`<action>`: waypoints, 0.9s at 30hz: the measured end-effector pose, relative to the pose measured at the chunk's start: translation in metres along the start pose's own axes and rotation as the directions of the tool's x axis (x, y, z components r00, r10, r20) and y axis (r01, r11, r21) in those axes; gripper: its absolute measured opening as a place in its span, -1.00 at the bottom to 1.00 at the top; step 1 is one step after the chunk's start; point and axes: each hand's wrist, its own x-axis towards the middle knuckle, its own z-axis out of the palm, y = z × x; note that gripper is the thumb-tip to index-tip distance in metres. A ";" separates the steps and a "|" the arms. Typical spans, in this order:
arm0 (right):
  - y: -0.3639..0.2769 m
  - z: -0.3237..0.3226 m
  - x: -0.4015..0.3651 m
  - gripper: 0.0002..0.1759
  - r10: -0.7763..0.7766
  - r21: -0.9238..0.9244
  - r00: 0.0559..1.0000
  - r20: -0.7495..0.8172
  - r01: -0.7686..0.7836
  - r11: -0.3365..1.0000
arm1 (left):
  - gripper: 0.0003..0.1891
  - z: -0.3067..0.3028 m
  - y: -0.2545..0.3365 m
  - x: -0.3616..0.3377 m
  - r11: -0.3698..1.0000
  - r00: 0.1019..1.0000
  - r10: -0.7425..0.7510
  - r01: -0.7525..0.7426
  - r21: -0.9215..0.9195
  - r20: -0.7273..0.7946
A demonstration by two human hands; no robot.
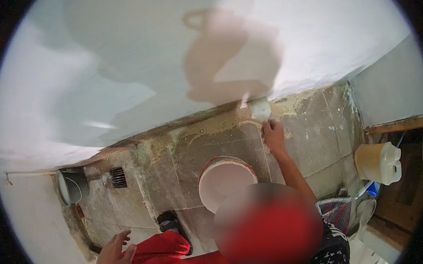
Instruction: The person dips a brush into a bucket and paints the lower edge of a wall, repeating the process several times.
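Observation:
At the foot of the wall, my right hand (273, 133) has its fingers closed on a broad, pale putty knife (260, 109). The blade lies by the joint between the wall (319, 47) and the stained floor. My left hand (116, 251) is held low at the lower left with fingers apart and nothing in it, beside a red trouser leg (161, 248). Between the hands, a round bucket (226, 182) with a reddish rim holds whitish material. A blurred red rounded shape (273, 229) covers part of the bucket and my upper right arm.
A yellowish jerrycan (377, 163) stands at the right by dark wood. On the left, a grey bucket (73, 188) with a wire handle lies tipped near a floor drain grate (118, 177). A dark shoe (170, 221) rests on the tiles. Shadows fall across the wall.

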 end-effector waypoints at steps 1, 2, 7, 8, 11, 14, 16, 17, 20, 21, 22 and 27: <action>-0.010 -0.006 -0.001 -0.64 -0.057 0.062 0.998 -0.021 0.059 0.996 | -0.54 0.000 0.003 0.001 0.999 0.999 0.013 -0.014 -0.029 -0.046; -0.017 -0.012 -0.005 -0.64 -0.062 0.059 0.998 -0.021 0.063 0.996 | -0.54 0.000 0.004 0.002 0.998 0.996 0.025 -0.030 -0.056 -0.091; -0.029 -0.035 -0.027 -0.63 0.110 0.131 0.994 0.002 -0.109 0.985 | -0.55 -0.004 -0.001 0.008 0.994 0.990 0.103 -0.106 -0.022 -0.096; -0.015 -0.036 -0.023 -0.63 0.112 0.127 0.994 -0.003 -0.110 0.986 | -0.55 -0.005 0.000 0.008 0.994 0.989 0.109 -0.109 0.003 -0.101; 0.031 -0.028 0.000 -0.62 0.030 -0.009 0.997 -0.078 -0.031 0.999 | -0.51 -0.009 -0.002 0.007 0.993 0.992 0.116 -0.116 -0.007 -0.046; 0.038 -0.025 0.008 -0.68 0.056 -0.102 0.998 -0.025 -0.058 0.993 | -0.51 -0.012 0.006 0.006 0.994 0.994 0.105 -0.106 -0.013 -0.037; 0.036 -0.022 0.011 -0.61 0.091 -0.111 0.996 0.002 -0.091 0.990 | -0.52 -0.012 0.004 0.009 0.995 0.994 0.098 -0.099 -0.008 -0.038; 0.035 -0.021 0.014 -0.61 0.092 -0.110 0.996 -0.001 -0.092 0.990 | -0.52 -0.011 0.004 0.010 0.996 0.995 0.087 -0.087 -0.006 -0.041; 0.033 -0.017 0.023 -0.65 0.135 -0.031 0.991 0.015 -0.135 0.990 | -0.52 -0.013 0.008 0.011 0.996 0.995 0.093 -0.093 -0.001 -0.030; 0.033 -0.015 0.028 -0.66 0.134 -0.038 0.991 0.010 -0.134 0.990 | -0.52 -0.014 0.008 0.011 0.996 0.995 0.093 -0.093 -0.001 -0.029; 0.033 -0.014 0.033 -0.66 0.132 -0.044 0.991 0.005 -0.131 0.990 | -0.52 -0.014 0.008 0.012 0.995 0.995 0.096 -0.096 -0.001 -0.029; 0.004 -0.018 0.023 -0.67 0.136 0.119 0.990 -0.019 -0.133 0.984 | -0.52 -0.012 0.009 0.016 0.994 0.994 0.109 -0.110 -0.023 -0.027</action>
